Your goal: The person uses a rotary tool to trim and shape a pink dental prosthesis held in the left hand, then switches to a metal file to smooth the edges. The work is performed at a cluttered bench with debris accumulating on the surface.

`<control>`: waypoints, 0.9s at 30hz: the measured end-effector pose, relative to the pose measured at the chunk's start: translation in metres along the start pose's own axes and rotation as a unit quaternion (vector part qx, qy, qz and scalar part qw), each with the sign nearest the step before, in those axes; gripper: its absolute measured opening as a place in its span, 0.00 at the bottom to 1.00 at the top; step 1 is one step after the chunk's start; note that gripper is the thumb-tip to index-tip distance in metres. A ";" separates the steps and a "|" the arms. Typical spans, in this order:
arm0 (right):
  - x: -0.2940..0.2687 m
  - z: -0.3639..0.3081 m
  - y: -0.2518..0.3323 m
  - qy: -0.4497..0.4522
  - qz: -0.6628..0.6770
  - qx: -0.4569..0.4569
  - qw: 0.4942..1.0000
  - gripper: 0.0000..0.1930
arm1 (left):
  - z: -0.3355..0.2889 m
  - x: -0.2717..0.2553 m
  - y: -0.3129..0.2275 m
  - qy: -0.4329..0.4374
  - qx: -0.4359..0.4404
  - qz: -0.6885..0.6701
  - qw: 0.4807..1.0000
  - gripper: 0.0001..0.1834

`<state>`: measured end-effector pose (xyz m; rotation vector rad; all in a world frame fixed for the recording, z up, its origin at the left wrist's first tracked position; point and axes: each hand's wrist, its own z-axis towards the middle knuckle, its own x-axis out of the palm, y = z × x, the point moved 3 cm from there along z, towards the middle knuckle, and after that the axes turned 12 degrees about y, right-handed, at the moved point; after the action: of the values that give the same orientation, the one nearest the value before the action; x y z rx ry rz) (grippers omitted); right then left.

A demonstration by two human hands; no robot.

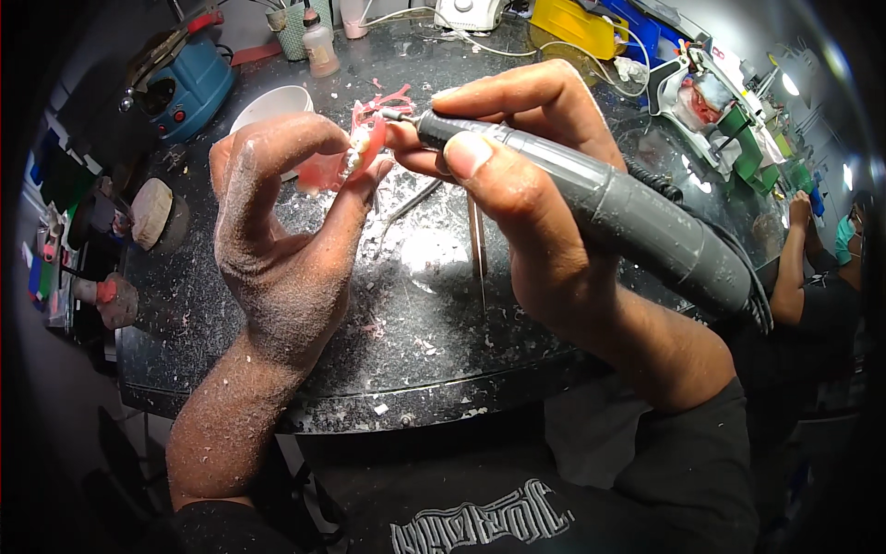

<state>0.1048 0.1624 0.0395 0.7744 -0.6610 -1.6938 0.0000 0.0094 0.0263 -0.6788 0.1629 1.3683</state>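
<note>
My left hand (286, 240), dusted with white powder, pinches a pink denture piece (355, 157) with pale teeth between thumb and fingers above the bench. My right hand (517, 175) grips a grey rotary handpiece (609, 208) like a pen. Its metal tip touches the pink piece near the teeth. The handpiece's black cable runs off to the right. Both hands are held close together over the dark worktop (415, 342).
Dust and pink shavings cover the worktop. A white bowl (272, 106), a small bottle (320, 46), a blue machine (185, 83) and thin metal tools (477, 245) lie behind the hands. A yellow box (572, 23) sits at the back. Another person (817, 268) works at right.
</note>
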 end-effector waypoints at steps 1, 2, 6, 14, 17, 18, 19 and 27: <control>0.000 0.000 0.000 0.001 -0.005 -0.003 1.000 0.16 | 0.001 0.000 -0.001 0.002 0.006 0.004 1.000 0.20; 0.000 0.000 0.000 0.003 -0.004 -0.008 1.000 0.16 | 0.001 0.000 -0.001 0.003 0.011 0.009 1.000 0.20; 0.001 0.000 0.000 0.003 -0.003 -0.002 1.000 0.16 | 0.002 0.000 -0.002 0.007 0.018 0.019 1.000 0.20; 0.001 0.000 0.001 0.007 -0.015 -0.008 1.000 0.16 | 0.000 0.000 -0.001 0.009 -0.016 -0.017 1.000 0.19; 0.001 0.000 0.002 0.009 -0.019 -0.003 1.000 0.16 | -0.001 0.001 0.000 0.008 -0.027 -0.028 0.999 0.19; 0.000 0.001 0.003 0.009 -0.025 -0.005 1.000 0.16 | -0.001 0.002 0.001 0.008 -0.029 -0.029 0.999 0.19; 0.000 0.001 0.003 0.010 -0.032 -0.007 0.999 0.16 | -0.001 0.002 0.001 0.009 -0.039 -0.039 0.998 0.19; -0.006 0.003 0.000 0.002 -0.002 0.007 1.000 0.18 | -0.001 -0.003 0.011 0.016 -0.081 -0.145 0.986 0.19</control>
<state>0.1038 0.1685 0.0425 0.7892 -0.6686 -1.6917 -0.0109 0.0067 0.0227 -0.8277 -0.0227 1.0990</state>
